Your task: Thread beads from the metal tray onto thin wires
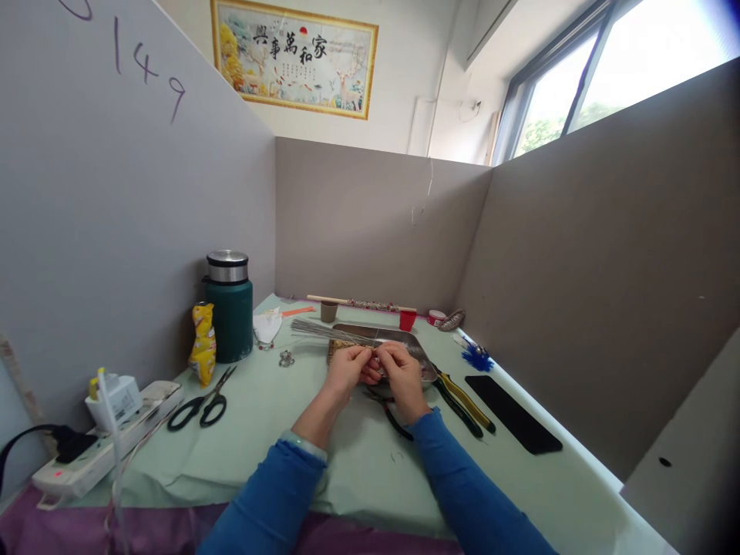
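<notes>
Blue sleeves (269, 493) lead to pinched hands (348, 365) beside thin wires (324, 330).

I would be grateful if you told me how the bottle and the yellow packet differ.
The bottle is dark green with a silver lid, whereas the packet is mostly yellow. The bottle is taller and wider; the packet is shorter and narrower. The bottle has smooth sides, while the packet looks crumpled and uneven. Both stand upright on the pale green cloth.
</notes>
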The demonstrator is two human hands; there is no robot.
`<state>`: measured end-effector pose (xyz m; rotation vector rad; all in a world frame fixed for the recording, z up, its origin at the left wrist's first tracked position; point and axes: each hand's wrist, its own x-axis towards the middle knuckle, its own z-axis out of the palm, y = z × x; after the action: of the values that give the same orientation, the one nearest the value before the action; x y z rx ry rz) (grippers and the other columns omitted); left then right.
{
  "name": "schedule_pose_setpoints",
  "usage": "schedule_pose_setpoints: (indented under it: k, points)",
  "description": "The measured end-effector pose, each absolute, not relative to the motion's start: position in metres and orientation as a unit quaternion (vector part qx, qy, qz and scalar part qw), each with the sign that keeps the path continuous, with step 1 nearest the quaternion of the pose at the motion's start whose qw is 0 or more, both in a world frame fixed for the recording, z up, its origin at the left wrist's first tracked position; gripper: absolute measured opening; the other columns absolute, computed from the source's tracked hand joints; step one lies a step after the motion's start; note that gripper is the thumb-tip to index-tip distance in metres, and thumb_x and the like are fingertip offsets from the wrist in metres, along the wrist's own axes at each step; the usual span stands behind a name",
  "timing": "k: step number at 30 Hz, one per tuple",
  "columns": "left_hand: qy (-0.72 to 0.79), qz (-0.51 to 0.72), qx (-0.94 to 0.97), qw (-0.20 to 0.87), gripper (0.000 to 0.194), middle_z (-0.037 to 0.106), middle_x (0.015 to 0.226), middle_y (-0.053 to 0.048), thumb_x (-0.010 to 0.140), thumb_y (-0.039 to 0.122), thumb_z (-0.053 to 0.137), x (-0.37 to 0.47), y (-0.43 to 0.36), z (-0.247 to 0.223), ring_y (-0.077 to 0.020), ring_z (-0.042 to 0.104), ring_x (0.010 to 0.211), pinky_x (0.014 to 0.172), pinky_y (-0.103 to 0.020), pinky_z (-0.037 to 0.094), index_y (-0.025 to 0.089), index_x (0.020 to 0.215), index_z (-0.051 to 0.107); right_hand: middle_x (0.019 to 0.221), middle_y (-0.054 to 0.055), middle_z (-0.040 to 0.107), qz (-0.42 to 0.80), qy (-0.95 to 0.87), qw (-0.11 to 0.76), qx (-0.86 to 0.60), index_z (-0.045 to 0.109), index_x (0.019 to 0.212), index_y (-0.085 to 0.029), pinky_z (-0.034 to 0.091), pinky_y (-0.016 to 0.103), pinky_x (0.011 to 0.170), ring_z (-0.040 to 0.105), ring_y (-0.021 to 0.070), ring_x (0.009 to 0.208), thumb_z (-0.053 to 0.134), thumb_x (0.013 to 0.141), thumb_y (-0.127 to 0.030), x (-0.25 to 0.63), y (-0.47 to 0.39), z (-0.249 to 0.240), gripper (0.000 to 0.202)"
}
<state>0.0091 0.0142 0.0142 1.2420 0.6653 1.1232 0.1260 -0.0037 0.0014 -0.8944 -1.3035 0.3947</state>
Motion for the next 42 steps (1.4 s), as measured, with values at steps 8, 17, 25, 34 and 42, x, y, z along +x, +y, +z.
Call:
schedule_pose_setpoints:
  k: [8, 17, 25, 34, 42]
  points:
    - [0.255, 0.48, 0.483, 0.686, 0.024, 0.06, 0.053, -0.005, 0.072, 0.032, 0.064, 0.007, 0.018, 0.012, -0.0112, 0.057, 0.046, 0.048, -0.022, 0.047, 0.008, 0.069, 0.059, 0.089, 0.006, 0.055, 0.05, -0.663, 0.647, -0.375, 0.068, 0.08, -0.022, 0.043, 0.031, 0.078, 0.054, 0.0177, 0.084, 0.053, 0.083, -0.024, 0.121, -0.016, 0.005, 0.016]
    - [0.245, 0.457, 0.496, 0.696, 0.029, 0.061, 0.062, -0.006, 0.072, 0.035, 0.065, -0.002, 0.016, 0.018, -0.0117, 0.058, 0.053, 0.051, -0.023, 0.049, 0.007, 0.077, 0.061, 0.092, 0.006, 0.054, 0.079, -0.666, 0.631, -0.39, 0.068, 0.086, -0.022, 0.044, 0.03, 0.074, 0.053, 0.0183, 0.085, 0.052, 0.083, -0.029, 0.13, -0.014, 0.004, 0.017]
    - [0.22, 0.334, 0.596, 0.696, 0.029, 0.054, 0.058, 0.0, 0.069, 0.039, 0.066, -0.004, 0.012, 0.017, -0.0068, 0.048, 0.041, 0.041, -0.02, 0.039, 0.011, 0.073, 0.061, 0.062, -0.001, 0.053, 0.385, -0.573, 0.608, -0.393, 0.064, 0.089, -0.02, 0.03, 0.023, 0.042, 0.041, 0.0101, 0.046, 0.053, 0.08, -0.045, 0.149, -0.006, 0.006, 0.029]
    - [0.201, 0.255, 0.666, 0.672, 0.032, 0.047, 0.05, 0.003, 0.069, 0.041, 0.064, -0.002, 0.003, 0.017, -0.0052, 0.039, 0.036, 0.038, -0.021, 0.028, 0.012, 0.059, 0.054, 0.053, -0.006, 0.048, 0.471, -0.607, 0.532, -0.355, 0.048, 0.065, -0.019, 0.024, 0.02, 0.039, 0.037, 0.0062, 0.038, 0.06, 0.075, -0.046, 0.151, -0.015, 0.012, 0.031]
    - [0.174, 0.194, 0.668, 0.697, 0.031, 0.044, 0.051, 0.004, 0.068, 0.039, 0.066, -0.006, 0.0, 0.019, -0.0019, 0.029, 0.035, 0.036, -0.02, 0.019, 0.009, 0.063, 0.059, 0.057, -0.003, 0.046, 0.409, -0.654, 0.551, -0.318, 0.05, 0.061, -0.017, 0.031, 0.021, 0.046, 0.04, 0.0085, 0.049, 0.059, 0.078, -0.042, 0.149, -0.014, 0.008, 0.031]
